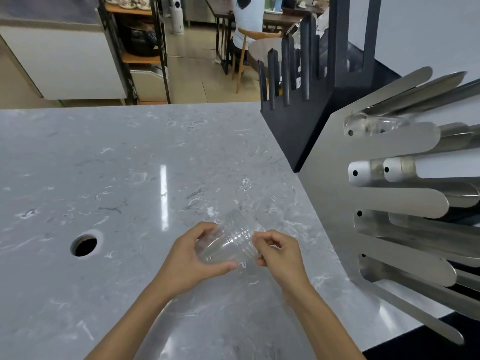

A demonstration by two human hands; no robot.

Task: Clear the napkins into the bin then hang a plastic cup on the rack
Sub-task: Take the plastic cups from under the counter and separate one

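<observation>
Low over the grey marble counter point(130, 162) I hold a stack of clear plastic cups point(231, 242) between both hands, lying tilted. My left hand point(192, 258) wraps the base end, thumb underneath. My right hand point(279, 252) pinches the rim end with its fingertips. Another clear cup point(280, 196) lies on the counter just beyond, faint against the marble. The steel cup rack point(397, 198) with long flat prongs stands at the right, one clear cup point(371, 124) hanging on an upper prong. A round bin hole point(84, 245) is cut in the counter to the left. No napkins are in view.
A black pronged rack point(306, 81) stands behind the steel one at the counter's far right. Beyond the counter are a shelf unit point(140, 48), a white cabinet point(65, 63), and a seated person point(246, 19) at a table. The counter's front right edge runs under the steel rack.
</observation>
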